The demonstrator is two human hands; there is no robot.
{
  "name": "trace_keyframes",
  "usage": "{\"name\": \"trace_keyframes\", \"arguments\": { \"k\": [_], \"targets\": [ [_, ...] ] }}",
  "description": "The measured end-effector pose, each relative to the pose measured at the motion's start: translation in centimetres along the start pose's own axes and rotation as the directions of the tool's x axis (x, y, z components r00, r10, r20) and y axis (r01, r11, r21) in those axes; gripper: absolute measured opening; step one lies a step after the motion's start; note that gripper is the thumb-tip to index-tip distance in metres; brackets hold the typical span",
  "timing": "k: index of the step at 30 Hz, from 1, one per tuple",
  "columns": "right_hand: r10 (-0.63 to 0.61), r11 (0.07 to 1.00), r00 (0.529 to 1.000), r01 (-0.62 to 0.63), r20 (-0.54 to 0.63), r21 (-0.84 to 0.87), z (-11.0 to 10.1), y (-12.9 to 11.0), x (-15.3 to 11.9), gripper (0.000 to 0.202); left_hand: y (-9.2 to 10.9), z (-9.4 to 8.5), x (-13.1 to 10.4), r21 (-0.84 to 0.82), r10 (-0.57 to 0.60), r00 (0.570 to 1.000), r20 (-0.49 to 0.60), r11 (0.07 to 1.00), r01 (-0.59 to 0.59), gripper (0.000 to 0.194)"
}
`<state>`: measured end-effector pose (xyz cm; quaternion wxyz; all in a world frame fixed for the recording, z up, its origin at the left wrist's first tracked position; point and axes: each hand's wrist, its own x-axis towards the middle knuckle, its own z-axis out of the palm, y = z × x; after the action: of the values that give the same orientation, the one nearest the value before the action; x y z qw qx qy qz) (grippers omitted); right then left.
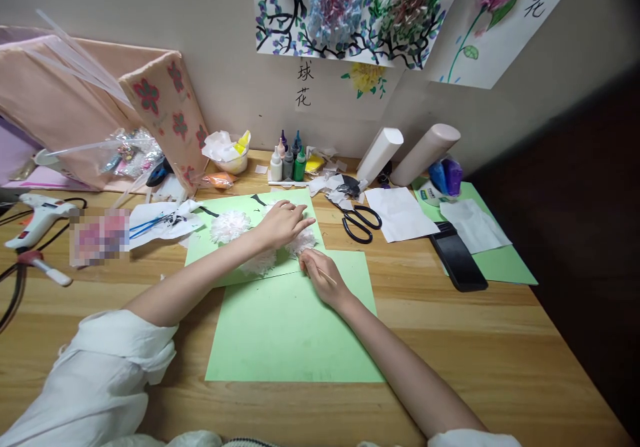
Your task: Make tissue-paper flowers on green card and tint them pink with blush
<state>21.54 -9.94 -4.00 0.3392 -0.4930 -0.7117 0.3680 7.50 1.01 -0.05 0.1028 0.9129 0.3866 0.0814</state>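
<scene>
A white glue gun [37, 219] lies at nine o'clock, a flower-patterned panel [165, 110] stands at ten, small bottles [288, 167] at eleven; floral artwork [340, 13] hangs at twelve, black-handled scissors [353, 215] lie at three, a black phone [459, 258] toward four.

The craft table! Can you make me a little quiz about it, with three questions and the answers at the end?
1. Which hand holds the thin stick?
A) left
B) right

2. True or false: in the picture, the black phone lies farther right than the scissors.

3. Fill in the colour: the pale fluffy flowers lie on a ____ sheet.

Key:
1. B, the right hand.
2. True.
3. Green.
</scene>
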Motion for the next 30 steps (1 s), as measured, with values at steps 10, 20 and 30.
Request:
{"name": "trace_keyframes", "arguments": {
  "k": [10, 20, 30],
  "targets": [
    [-0.047, 0.996, 0.998, 0.049, -0.037, 0.073, -0.06, -0.12, -0.43, 0.043, -0.36, -0.25, 0.06, 0.014, 0.029, 0.999, 0.037, 0.999, -0.029, 0.054],
    [-0.008, 1.000, 1.000, 0.007, 0.013, 0.020, 0.06, -0.31, 0.16, 0.039, -0.25, 0.13, 0.27, 0.050, 0.064, 0.998, 0.027, 0.997, -0.065, 0.057],
    [-0.014, 1.000, 0.998, 0.014, -0.060, -0.004, 0.28, -0.57, -0.18, 0.038, -0.02, -0.26, 0.29, 0.014, 0.063, 0.996, 0.055, 0.998, -0.064, 0.055]
  ]
}}
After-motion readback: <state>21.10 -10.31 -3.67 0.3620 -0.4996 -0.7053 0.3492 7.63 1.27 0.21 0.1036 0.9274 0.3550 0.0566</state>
